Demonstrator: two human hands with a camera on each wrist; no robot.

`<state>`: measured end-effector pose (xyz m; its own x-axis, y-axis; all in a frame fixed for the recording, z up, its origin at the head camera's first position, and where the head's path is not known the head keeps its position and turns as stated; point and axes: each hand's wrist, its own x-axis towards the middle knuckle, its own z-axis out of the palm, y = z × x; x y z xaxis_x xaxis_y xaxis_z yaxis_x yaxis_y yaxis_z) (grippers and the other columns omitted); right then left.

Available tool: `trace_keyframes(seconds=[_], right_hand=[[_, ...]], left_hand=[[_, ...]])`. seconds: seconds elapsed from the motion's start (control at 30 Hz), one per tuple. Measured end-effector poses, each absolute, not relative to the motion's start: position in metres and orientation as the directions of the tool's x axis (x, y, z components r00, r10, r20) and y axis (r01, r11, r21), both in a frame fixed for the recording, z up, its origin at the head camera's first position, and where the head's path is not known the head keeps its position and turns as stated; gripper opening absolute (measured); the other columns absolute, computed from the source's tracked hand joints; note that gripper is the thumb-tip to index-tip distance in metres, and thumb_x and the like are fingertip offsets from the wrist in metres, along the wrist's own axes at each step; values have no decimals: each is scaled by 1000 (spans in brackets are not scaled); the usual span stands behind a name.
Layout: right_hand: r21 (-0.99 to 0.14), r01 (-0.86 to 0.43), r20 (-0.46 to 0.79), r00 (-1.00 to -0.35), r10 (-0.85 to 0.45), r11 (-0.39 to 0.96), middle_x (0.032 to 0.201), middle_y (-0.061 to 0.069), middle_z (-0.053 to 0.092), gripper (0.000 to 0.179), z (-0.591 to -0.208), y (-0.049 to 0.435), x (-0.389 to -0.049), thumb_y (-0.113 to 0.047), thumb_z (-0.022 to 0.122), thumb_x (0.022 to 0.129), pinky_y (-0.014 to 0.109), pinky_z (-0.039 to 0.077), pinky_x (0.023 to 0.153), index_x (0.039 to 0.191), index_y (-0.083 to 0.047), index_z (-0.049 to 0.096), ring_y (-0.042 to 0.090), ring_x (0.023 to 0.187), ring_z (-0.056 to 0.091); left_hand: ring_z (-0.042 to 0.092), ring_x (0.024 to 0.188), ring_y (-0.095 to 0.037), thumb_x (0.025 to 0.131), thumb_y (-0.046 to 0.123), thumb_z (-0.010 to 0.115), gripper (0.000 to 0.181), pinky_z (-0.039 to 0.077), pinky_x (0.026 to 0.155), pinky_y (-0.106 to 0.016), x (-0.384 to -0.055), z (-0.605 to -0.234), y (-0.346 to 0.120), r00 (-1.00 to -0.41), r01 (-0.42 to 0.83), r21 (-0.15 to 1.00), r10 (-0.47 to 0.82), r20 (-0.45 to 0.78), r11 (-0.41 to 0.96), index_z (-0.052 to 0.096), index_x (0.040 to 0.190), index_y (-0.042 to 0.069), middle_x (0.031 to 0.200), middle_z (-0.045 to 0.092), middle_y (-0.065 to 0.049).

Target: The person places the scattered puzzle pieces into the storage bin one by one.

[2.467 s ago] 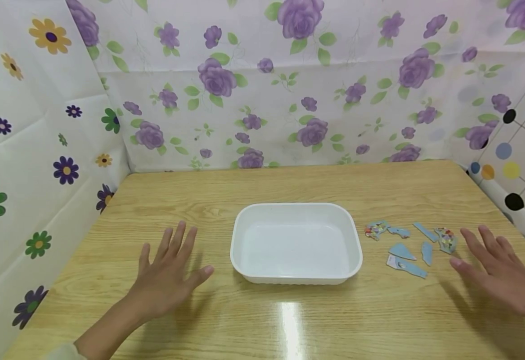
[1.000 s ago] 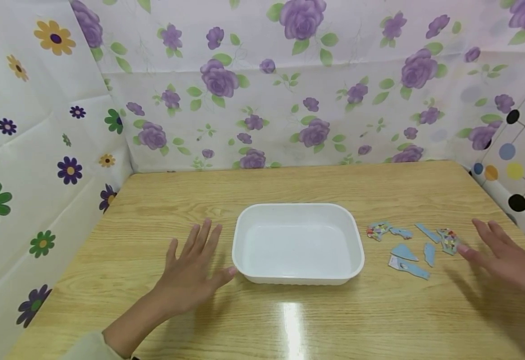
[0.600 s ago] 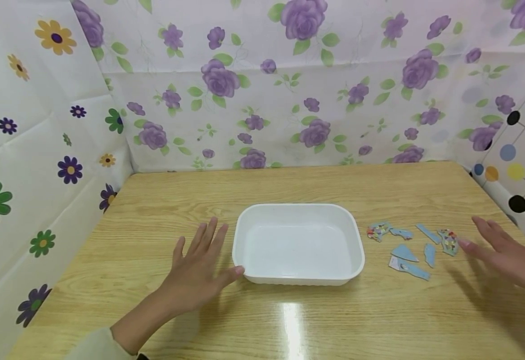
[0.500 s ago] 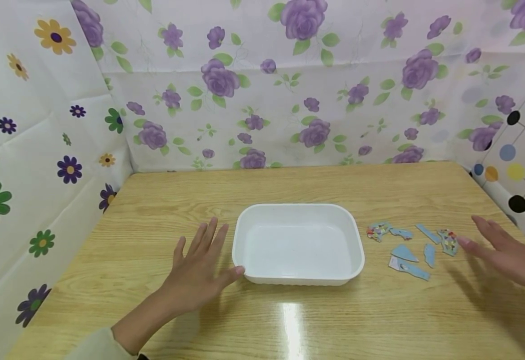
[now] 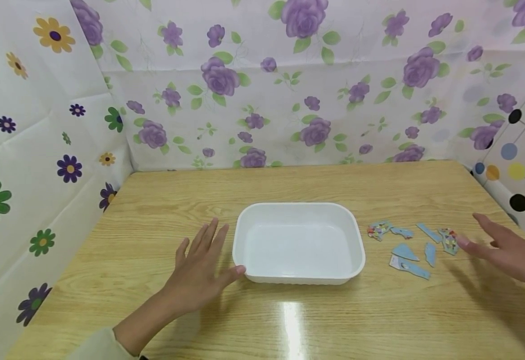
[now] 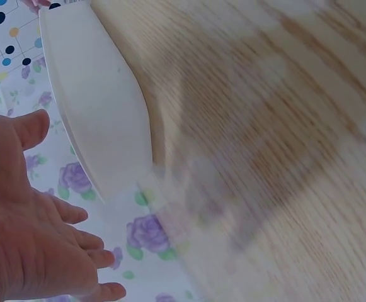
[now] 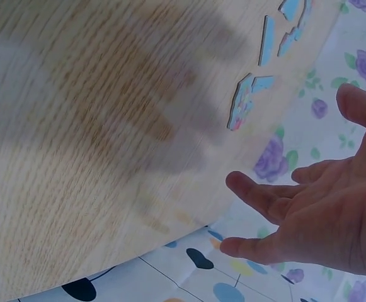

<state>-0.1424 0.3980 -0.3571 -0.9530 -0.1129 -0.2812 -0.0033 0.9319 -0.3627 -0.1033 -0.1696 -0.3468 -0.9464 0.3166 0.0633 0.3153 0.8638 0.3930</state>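
A white rectangular plastic tray stands on the wooden table with nothing in it. My left hand hovers at its left side with fingers spread, thumb tip near the front left corner. The left wrist view shows this hand apart from the tray. To the tray's right lie several flat light-blue puzzle pieces, some with a colourful print. My right hand is held above the table just right of them, holding nothing; in the right wrist view the puzzle pieces lie beyond its fingers.
The wooden table ends at a back wall covered with purple-rose cloth. A flower-print cloth bounds the left side and a dotted cloth the right.
My left hand has moved right, closer to the tray. My right hand has shifted slightly and turned more onto its edge. Tray and puzzle pieces have stayed in place.
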Motion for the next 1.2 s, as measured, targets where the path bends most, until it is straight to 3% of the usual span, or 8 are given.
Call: trace_keyframes(seconds=[0.4,0.6,0.73,0.93,1.2], right_hand=[[-359,-46,-195,-973,-124,932,130,53,21,94,-360,409,-149,-46,51,98,64,48,68,147,10,-6,69,109,37],[-364,-36,-196,-974,-114,931,129,54,21,94,-362,413,-151,-46,53,97,62,49,68,146,12,-2,69,109,37],[-384,-21,-198,-975,-105,923,127,54,23,93,-362,416,-151,-46,53,97,61,49,68,145,15,1,70,108,36],[-459,50,-241,-968,-70,887,132,53,15,96,-362,418,-153,-45,53,97,66,46,74,146,12,-6,68,110,31],[-548,107,-259,-965,-47,829,136,52,9,97,-363,419,-157,-42,56,97,72,38,82,147,9,-9,67,115,26]], left_hand=[[11,145,-36,83,52,69,93,7,109,-65,-105,-345,-163,-951,295,515,302,73,805,25,152,7,159,13,-14],[13,144,-37,79,46,76,94,7,109,-64,-105,-346,-161,-960,258,577,273,62,775,27,151,9,158,16,-14],[20,142,-39,76,43,79,91,12,108,-65,-107,-345,-159,-964,237,619,262,52,748,33,148,11,155,26,-15],[28,138,-38,73,38,83,92,30,105,-64,-111,-340,-155,-979,95,722,195,-56,686,35,147,12,151,33,-12],[35,135,-33,69,22,88,94,35,108,-50,-115,-342,-152,-980,2,856,171,-101,516,34,145,7,147,38,-12]])
